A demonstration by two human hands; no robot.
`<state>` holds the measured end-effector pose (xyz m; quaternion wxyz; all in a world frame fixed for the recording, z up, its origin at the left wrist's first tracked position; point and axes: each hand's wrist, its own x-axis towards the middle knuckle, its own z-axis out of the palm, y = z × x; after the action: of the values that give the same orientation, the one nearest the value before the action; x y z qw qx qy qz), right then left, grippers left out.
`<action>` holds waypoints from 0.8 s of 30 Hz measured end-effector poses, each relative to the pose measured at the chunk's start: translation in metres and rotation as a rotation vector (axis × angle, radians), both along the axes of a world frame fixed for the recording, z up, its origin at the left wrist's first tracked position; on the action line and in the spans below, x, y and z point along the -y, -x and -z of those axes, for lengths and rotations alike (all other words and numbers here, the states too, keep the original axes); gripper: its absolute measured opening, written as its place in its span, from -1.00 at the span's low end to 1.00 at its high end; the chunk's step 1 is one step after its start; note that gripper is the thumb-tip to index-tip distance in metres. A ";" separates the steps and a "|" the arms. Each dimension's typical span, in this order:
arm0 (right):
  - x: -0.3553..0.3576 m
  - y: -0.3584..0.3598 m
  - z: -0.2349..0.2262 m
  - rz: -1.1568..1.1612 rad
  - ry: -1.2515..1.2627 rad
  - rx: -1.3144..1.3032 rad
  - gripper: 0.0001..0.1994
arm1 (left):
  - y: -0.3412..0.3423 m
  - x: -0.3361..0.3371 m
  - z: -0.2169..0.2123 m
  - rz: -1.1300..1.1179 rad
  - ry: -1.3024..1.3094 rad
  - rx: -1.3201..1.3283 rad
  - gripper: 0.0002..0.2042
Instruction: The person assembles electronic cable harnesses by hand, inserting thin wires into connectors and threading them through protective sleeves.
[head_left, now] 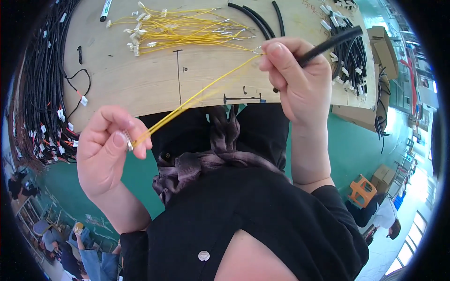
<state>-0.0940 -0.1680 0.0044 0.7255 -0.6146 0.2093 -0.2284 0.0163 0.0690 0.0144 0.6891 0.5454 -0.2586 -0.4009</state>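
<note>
Yellow wires stretch taut between my two hands, rising from left to right over the table's near edge. My left hand pinches their lower end, where a small pale connector partly shows between thumb and fingers. Thumb and forefinger of my right hand grip the metal-tipped other end. The same hand also holds a short black tube, which sticks out past the knuckles to the upper right. Beyond my hands, a heap of similar yellow wires with white connectors lies on the wooden table.
Loose black tubes lie at the table's far side, near a marker pen. Bundled black cables hang along the left. Black-sleeved wires with white connectors are piled at right, beside cardboard boxes. An orange stool stands on the floor.
</note>
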 end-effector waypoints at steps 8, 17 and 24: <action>-0.004 0.000 0.007 -0.120 0.040 -0.080 -0.88 | -0.003 -0.002 0.004 0.037 0.142 -0.001 -0.84; -0.026 0.003 -0.015 -0.278 -0.141 -0.135 -0.94 | 0.002 0.009 0.004 -0.228 -0.486 0.745 -0.80; -0.039 -0.003 -0.015 -0.349 -0.085 -0.225 -0.94 | 0.042 0.053 0.003 -0.192 -0.265 -0.023 -0.85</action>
<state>-0.0912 -0.1291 0.0198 0.7515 -0.6319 0.1887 -0.0201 -0.0257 0.0161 0.0110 0.6493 0.6491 -0.1421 -0.3699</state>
